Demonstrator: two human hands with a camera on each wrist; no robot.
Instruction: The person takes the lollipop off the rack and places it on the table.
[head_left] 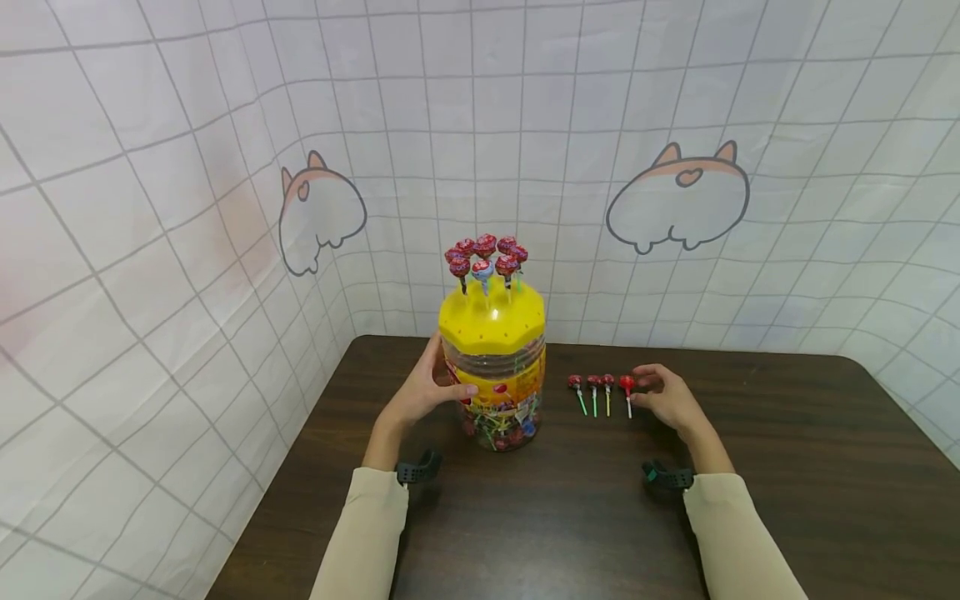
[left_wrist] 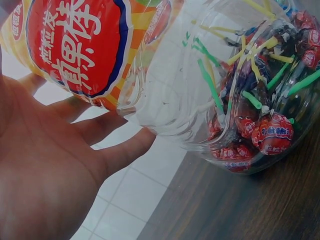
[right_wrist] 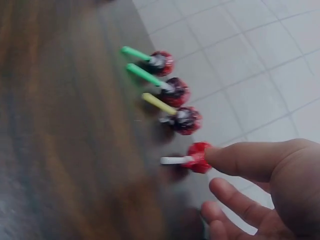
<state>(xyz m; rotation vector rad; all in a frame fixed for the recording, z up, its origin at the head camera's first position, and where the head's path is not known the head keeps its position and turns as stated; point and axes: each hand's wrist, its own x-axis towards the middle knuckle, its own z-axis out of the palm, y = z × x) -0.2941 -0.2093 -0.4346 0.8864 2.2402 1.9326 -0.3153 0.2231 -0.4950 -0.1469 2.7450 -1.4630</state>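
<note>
A clear plastic jar (head_left: 528,379) with a yellow lid (head_left: 491,321) stands on the table, with lollipops inside. Several wrapped lollipops (head_left: 485,244) stand upright in the lid. My left hand (head_left: 420,392) holds the jar's left side, thumb across the front label and the other fingers reaching behind. To the right, three dark red lollipops (head_left: 594,383) lie in a row, beside a brighter red lollipop (head_left: 627,383) with a white stick. My right hand (head_left: 670,400) is at this last one; in the right wrist view its thumb overlaps the candy head, the other fingers apart from it.
The dark brown wooden table (head_left: 555,517) has its back edge near a white gridded curtain (head_left: 495,108) printed with cartoon animal shapes. Small holes dot the rim of the lid. A dark band (head_left: 667,476) sits on each wrist.
</note>
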